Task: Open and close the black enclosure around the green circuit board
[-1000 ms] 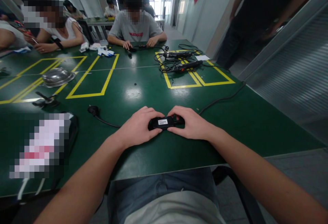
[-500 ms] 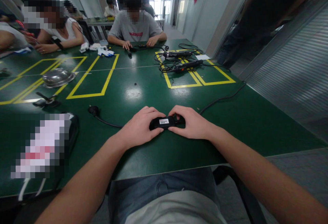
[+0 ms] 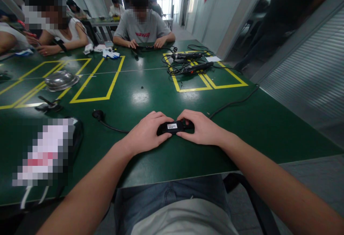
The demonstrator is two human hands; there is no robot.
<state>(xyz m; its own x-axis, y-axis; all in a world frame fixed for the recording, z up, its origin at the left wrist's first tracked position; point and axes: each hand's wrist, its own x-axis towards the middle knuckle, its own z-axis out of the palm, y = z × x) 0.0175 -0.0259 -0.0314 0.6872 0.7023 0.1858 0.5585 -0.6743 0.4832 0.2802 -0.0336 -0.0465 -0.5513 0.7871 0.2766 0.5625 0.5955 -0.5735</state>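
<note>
On the green table in front of me lies a small black power adapter (image 3: 179,126) with a white printed label facing up. My left hand (image 3: 147,131) grips its left end, thumb on the near side and fingers on the far side. From the other end my right hand (image 3: 200,127) holds it in the same way, covering part of that end. A cord runs from beneath my left hand to a black plug (image 3: 98,115). A black cable (image 3: 231,104) leads from behind my right hand toward the table's right edge.
Two black corded tools (image 3: 197,68) with tangled cables lie within yellow tape, far right. At left are a metal bowl (image 3: 61,81), a dark bladed part (image 3: 48,104) and a blurred-out pale item (image 3: 44,149). A co-worker (image 3: 143,27) sits opposite, near white gloves (image 3: 110,54).
Both hands keep their grip, and the adapter has shifted slightly to the right. Behind the glass at right, a standing person has moved.
</note>
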